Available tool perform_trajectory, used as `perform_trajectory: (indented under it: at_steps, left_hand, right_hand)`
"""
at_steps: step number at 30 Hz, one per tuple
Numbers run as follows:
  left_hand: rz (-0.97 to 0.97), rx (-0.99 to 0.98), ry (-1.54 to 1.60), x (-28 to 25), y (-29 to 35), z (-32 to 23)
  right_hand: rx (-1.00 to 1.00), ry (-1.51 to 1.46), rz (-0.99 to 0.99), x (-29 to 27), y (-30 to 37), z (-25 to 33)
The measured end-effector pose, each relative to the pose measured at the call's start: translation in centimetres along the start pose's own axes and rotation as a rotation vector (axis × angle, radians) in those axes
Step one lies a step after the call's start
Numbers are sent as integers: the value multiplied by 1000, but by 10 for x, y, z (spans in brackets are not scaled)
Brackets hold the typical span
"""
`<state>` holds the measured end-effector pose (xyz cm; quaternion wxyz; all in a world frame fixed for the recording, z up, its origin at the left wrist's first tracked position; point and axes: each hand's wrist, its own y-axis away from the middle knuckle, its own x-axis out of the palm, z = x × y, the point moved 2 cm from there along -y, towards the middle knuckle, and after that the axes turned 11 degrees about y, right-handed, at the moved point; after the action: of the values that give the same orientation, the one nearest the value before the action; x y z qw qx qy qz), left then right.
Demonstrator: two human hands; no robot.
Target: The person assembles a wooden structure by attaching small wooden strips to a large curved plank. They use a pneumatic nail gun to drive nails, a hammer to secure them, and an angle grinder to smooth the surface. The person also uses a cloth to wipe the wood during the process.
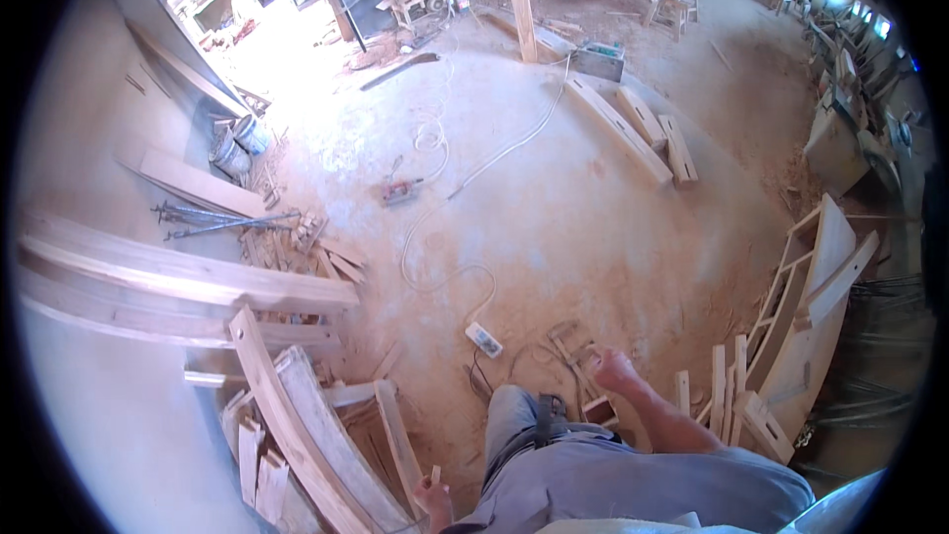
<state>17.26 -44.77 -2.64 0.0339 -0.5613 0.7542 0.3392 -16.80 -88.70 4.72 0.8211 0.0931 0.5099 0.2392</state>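
Observation:
At the lower edge, my left hand is closed around a small pale piece of wood, whose end sticks up above the fingers. It is beside a long upright-leaning board. My right hand reaches forward over the floor with its fingers curled. What it grips is too small and blurred to make out. Right by it, a thin wooden frame-like object lies near the floor, and I cannot tell whether the hand touches it. A white power strip lies on the floor ahead of my legs.
Long beams and offcuts crowd the left wall. A red power tool with a trailing cable lies mid-floor. Mortised timbers rest farther off, near an upright post. A wooden frame and short boards stand at right.

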Motion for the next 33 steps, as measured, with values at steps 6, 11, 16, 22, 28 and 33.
perform_trajectory:
  at_steps: [6, 11, 16, 22, 28, 33]
  left_hand:
    - [187, -488, 570, 86, -103, -38]
    - [464, -178, 286, 286, -156, -245]
    - [886, -48, 345, 478, -155, -480]
    - [1257, -150, 536, 630, -95, -641]
    - [1359, 255, 292, 719, -112, -705]
    - [1313, 431, 19, 759, -154, -760]
  right_hand:
    - [-132, -141, 359, 17, -64, 60]
    - [-202, -120, 413, -8, -204, 92]
    - [-234, -381, 251, -105, -329, 192]
    - [-137, -628, 33, -205, -426, 244]
    - [-132, -636, -107, -254, -520, 220]
    - [-150, -539, -134, -303, -584, 205]
